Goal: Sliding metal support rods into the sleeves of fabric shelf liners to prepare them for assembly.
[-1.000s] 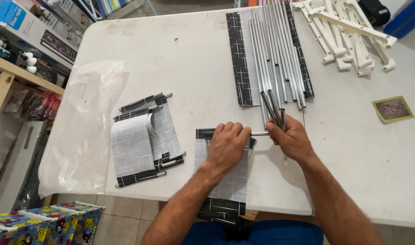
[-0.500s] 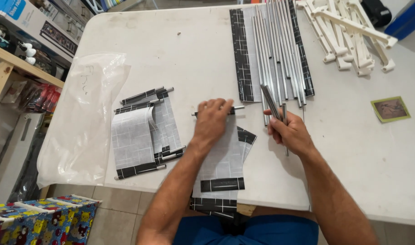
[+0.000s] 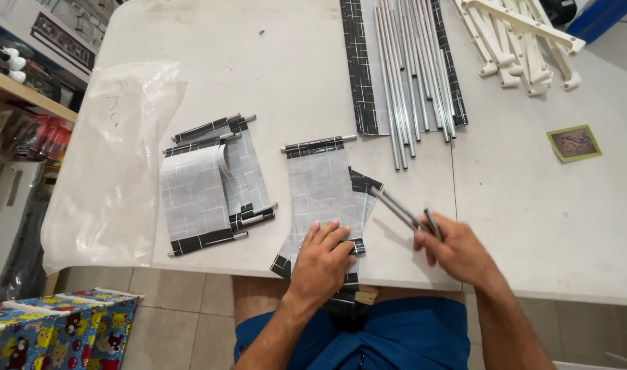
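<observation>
A grey fabric panel with black borders lies flat on the white table, a thin metal rod through its top hem. My left hand presses its fingers flat on the panel's lower end near the table's front edge. My right hand grips a few thin metal rods that point up and left, just right of the panel. More panels lie partly hidden under the flat one.
A stack of finished panels with rods lies to the left, beside a clear plastic bag. A bundle of long metal rods rests on dark fabric at the back. White plastic frames and a small card are at the right.
The panel with its rod has been laid out flat away from me. My left hand slid back down to the panel's lower end. My right hand dropped toward the table edge with its rods.
</observation>
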